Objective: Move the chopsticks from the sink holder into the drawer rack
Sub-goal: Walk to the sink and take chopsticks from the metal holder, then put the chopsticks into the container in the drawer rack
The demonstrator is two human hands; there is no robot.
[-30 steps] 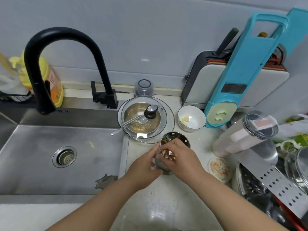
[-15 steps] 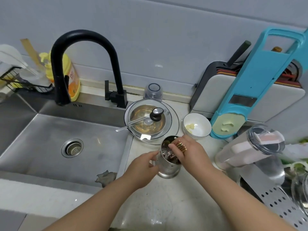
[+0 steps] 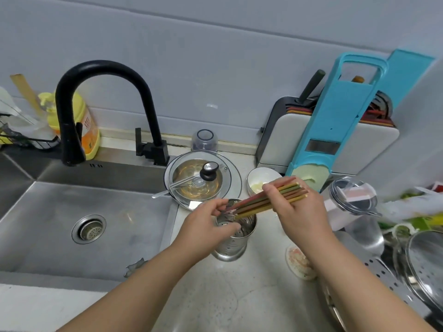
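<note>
A bundle of several coloured chopsticks (image 3: 261, 201), red, green and yellow, lies slanted above a perforated steel holder (image 3: 233, 243) that stands on the counter right of the sink. My right hand (image 3: 299, 212) grips the bundle near its thick ends, which point up and right. The thin tips still reach the holder's mouth. My left hand (image 3: 206, 226) clasps the holder's rim and left wall, fingers touching the tips. No drawer rack is in view.
Behind the holder stand a pan under a glass lid (image 3: 201, 182) and a white bowl (image 3: 260, 180). The steel sink (image 3: 48, 224) with a black faucet (image 3: 72, 111) is left. A teal slicer (image 3: 335, 130), a plastic canister (image 3: 352, 195) and steel cookware (image 3: 422, 262) crowd the right.
My right hand has drawn the chopsticks up and right, almost out of the holder, tilting them flat. My left hand stays on the holder. The camera has shifted slightly.
</note>
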